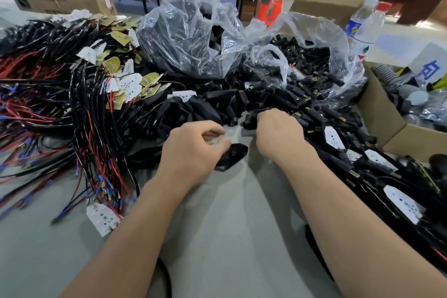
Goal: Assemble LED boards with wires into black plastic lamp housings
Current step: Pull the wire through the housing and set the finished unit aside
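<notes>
At the centre of the frame the left hand (193, 150) grips a black lamp housing (233, 155) just above the grey table (229, 213). Its long axis runs lower left to upper right, tapered tip pointing right. The right hand (278, 132) curls into the pile of black parts (210, 106); whether it holds anything cannot be told.

bare grey table (232, 220) centre-front, wire heap (60, 109) L, housings pile (217, 104) ahead, cardboard box (387, 133) R
</notes>
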Demonstrator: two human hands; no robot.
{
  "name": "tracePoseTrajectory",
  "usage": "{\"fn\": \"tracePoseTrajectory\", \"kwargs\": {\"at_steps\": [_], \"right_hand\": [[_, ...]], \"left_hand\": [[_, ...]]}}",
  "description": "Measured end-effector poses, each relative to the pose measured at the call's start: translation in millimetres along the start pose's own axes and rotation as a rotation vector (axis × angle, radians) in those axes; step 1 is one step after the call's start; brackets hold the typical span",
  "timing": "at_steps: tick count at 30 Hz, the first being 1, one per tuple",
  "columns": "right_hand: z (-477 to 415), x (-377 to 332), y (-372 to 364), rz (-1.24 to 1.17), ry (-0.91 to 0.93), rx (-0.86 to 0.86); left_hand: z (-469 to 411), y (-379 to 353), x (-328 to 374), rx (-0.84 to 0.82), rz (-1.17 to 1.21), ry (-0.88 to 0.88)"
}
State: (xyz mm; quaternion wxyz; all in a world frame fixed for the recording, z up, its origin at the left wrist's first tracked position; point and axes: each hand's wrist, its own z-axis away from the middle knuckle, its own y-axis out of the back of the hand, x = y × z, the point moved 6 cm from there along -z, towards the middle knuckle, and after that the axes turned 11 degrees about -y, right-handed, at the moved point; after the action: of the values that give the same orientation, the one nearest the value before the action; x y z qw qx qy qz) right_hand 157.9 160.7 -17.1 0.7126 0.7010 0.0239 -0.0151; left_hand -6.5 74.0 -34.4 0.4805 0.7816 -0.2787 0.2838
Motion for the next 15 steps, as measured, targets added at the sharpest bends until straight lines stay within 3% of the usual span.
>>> {"fn": "tracePoseTrajectory", "kwargs": {"at_steps": [4, 7, 10, 12, 15], "right_hand": [[11.2, 0.8, 5.4, -0.005, 0.023, 0.005], [24.2, -10.9, 9.1, -0.062, 0.145, 0.067], [42.5, -30.9, 4.1, -0.332, 0.240, -0.102], [55.8, -44.5, -7.6, -0.314, 0.307, -0.197], [62.3, -48.5, -14.8, -0.279, 0.330, -0.116]], "left_hand": [[-4.8, 43.3, -5.1, 0.261, -0.328, -0.082], [-5.3, 48.4, -26.9, 0.138, -0.515, 0.066], [-3.3, 45.6, -31.5, 0.079, -0.500, 0.108], [-2.7, 44.3, -33.4, 0.068, -0.458, 0.115], [-2.8, 46.0, -15.4, 0.218, -0.306, -0.041]]}}
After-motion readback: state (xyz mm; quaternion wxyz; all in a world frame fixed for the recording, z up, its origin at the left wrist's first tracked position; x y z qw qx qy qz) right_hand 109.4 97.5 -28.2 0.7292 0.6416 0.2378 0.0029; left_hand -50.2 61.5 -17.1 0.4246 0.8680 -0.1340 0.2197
